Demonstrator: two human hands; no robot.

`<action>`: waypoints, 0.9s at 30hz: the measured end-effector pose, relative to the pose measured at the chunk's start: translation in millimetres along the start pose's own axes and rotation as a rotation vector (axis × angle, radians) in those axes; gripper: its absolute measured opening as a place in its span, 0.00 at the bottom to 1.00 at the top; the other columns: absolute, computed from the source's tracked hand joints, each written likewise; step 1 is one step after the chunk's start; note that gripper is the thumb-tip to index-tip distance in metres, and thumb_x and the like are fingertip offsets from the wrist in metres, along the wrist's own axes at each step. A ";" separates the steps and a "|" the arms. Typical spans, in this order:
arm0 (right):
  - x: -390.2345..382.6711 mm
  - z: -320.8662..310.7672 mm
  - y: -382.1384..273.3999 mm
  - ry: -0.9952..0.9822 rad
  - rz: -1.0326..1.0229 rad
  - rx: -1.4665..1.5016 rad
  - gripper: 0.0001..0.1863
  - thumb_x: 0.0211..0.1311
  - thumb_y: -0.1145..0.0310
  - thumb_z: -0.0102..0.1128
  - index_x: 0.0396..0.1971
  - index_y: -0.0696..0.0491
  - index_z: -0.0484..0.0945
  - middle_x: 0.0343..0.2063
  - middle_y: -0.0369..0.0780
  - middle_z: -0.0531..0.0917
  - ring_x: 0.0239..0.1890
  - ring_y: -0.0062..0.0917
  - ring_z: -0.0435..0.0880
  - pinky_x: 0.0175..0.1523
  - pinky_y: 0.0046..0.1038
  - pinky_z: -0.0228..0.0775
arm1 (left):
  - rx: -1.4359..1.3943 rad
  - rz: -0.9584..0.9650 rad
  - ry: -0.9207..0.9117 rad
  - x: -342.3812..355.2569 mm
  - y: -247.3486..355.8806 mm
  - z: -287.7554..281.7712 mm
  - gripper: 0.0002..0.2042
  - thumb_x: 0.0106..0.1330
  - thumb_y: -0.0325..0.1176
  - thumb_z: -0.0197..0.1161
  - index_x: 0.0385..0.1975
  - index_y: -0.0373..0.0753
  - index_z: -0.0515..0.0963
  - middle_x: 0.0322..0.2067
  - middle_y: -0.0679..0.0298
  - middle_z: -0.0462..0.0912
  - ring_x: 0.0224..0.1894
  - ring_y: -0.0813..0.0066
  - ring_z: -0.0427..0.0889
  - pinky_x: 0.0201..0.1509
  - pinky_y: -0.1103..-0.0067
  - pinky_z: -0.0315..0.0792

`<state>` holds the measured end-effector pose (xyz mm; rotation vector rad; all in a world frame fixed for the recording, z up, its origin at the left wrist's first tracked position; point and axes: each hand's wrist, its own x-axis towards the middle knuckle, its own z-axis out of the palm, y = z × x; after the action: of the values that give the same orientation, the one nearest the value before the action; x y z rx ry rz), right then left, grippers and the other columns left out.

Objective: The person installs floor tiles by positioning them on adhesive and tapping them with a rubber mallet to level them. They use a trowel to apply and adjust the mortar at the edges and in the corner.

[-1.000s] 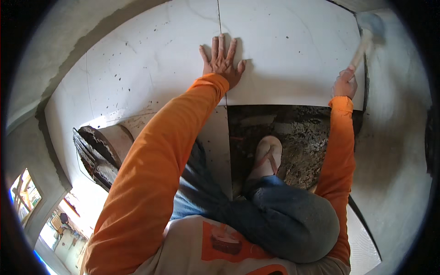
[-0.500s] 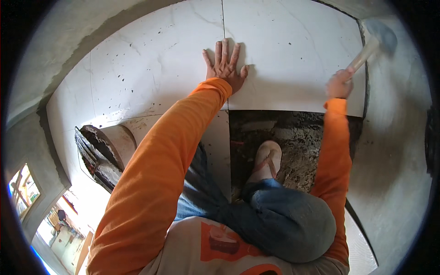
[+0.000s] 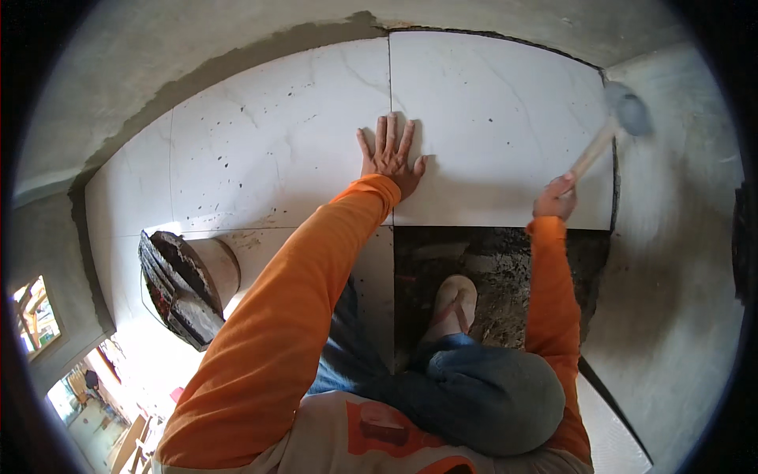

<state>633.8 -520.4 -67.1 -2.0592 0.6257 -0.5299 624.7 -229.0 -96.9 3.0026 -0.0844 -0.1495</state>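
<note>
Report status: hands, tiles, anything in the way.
Left hand flat across seam between white tiles. Right hand gripping mallet. Sandalled foot on bare patch; bucket at left, clear of both hands.

The head of the mallet [image 3: 627, 110] comes through blurred on my feed, and the right grip [image 3: 556, 199] covers the lower end of its handle [image 3: 592, 154]. I can't see the palm of the left grip [image 3: 389, 163] or the tile joint [image 3: 390, 79] directly beneath it. The left sleeve [image 3: 272, 316] hides part of the jeans [image 3: 482, 387]. The shirt [image 3: 316, 430] runs off the lower edge; the clutter [image 3: 93, 387] at lower left is too small to name.
</note>
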 end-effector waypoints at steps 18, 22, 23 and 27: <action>-6.8 0.2 -3.3 -0.191 0.051 -0.454 0.30 0.69 0.46 0.36 0.18 0.57 0.68 0.13 0.40 0.67 0.18 0.30 0.69 0.25 0.32 0.62 | -0.012 -0.016 -0.023 -7.6 -1.0 -5.7 0.35 0.65 0.53 0.41 0.69 0.47 0.43 0.70 0.56 0.39 0.72 0.59 0.35 0.69 0.49 0.30; -25.8 4.4 -14.5 0.034 -0.141 -0.183 0.32 0.68 0.44 0.34 0.19 0.59 0.68 0.12 0.41 0.67 0.17 0.34 0.70 0.25 0.33 0.63 | -0.003 -0.021 -0.053 -6.9 -1.8 -8.8 0.34 0.65 0.53 0.41 0.69 0.46 0.45 0.69 0.56 0.40 0.72 0.59 0.35 0.69 0.49 0.31; -22.4 3.5 -18.0 -0.146 0.074 -0.248 0.32 0.68 0.44 0.34 0.19 0.59 0.67 0.12 0.41 0.67 0.16 0.34 0.69 0.24 0.33 0.62 | -0.017 -0.023 -0.034 -12.1 -2.3 -8.0 0.34 0.65 0.53 0.41 0.69 0.46 0.45 0.69 0.56 0.40 0.72 0.59 0.35 0.69 0.49 0.31; -20.0 2.0 4.9 -0.237 0.002 -0.105 0.29 0.68 0.46 0.37 0.21 0.59 0.68 0.14 0.39 0.70 0.17 0.31 0.70 0.24 0.32 0.63 | -0.026 0.006 -0.010 -6.1 0.9 -7.6 0.34 0.65 0.54 0.41 0.69 0.46 0.46 0.69 0.55 0.40 0.72 0.58 0.36 0.68 0.47 0.32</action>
<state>618.2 -509.2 -74.9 -2.1791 0.5235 -0.2510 619.4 -228.6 -88.7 2.9753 -0.0913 -0.1641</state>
